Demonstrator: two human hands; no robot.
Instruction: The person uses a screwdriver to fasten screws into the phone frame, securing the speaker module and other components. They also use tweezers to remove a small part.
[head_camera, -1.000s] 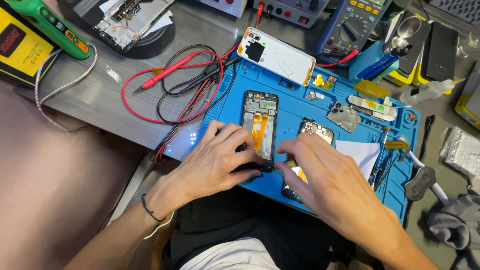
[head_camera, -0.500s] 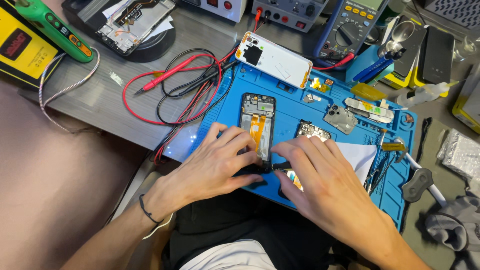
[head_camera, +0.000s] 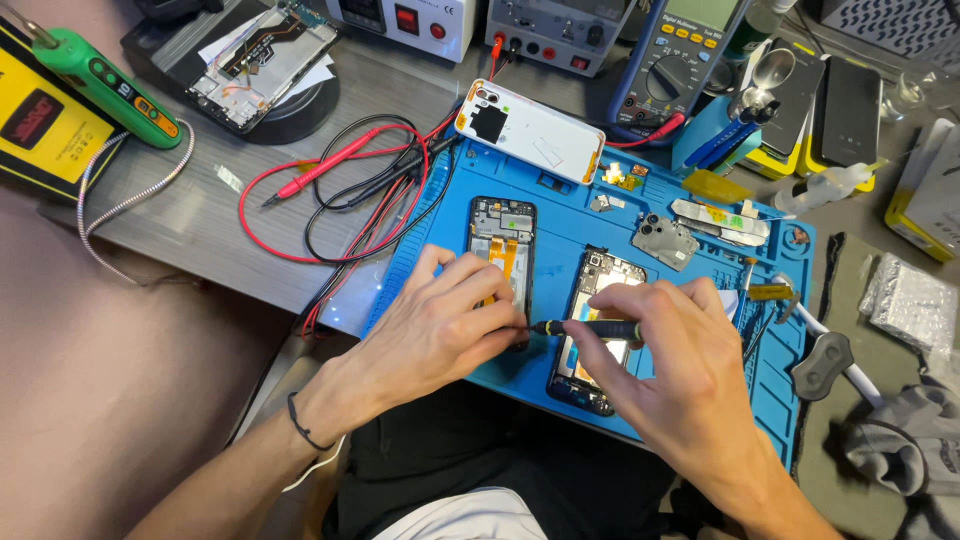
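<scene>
Your left hand (head_camera: 440, 325) rests on the lower half of an opened phone frame (head_camera: 502, 245), fingers curled loosely over it and pressing it down onto the blue work mat (head_camera: 560, 215). The frame lies face down and upright on the mat, its back removed: a black rim, a grey metal inner plate, and an orange flex ribbon running down its middle. Only the upper part shows above your fingers.

Your right hand (head_camera: 670, 365) is closed around a small precision screwdriver (head_camera: 585, 328) with a black handle and a yellow band, held nearly level, its thin tip pointing left toward the bottom edge of that frame, right at your left fingertips. Whether the tip touches a screw is too small to tell.

Beneath your right hand lies a second opened phone (head_camera: 600, 335), also black-rimmed, with its camera cutouts at the top and yellow showing inside; your palm covers much of its lower half.

Above the two phones, a white back cover (head_camera: 535, 130) with orange corners lies tilted across the mat's top edge. A grey camera bezel (head_camera: 665, 240) sits to the right of the phones, well apart from your hands. Red and black probe leads (head_camera: 350, 195) coil on the grey desk (head_camera: 190, 225) just left of the mat
</scene>
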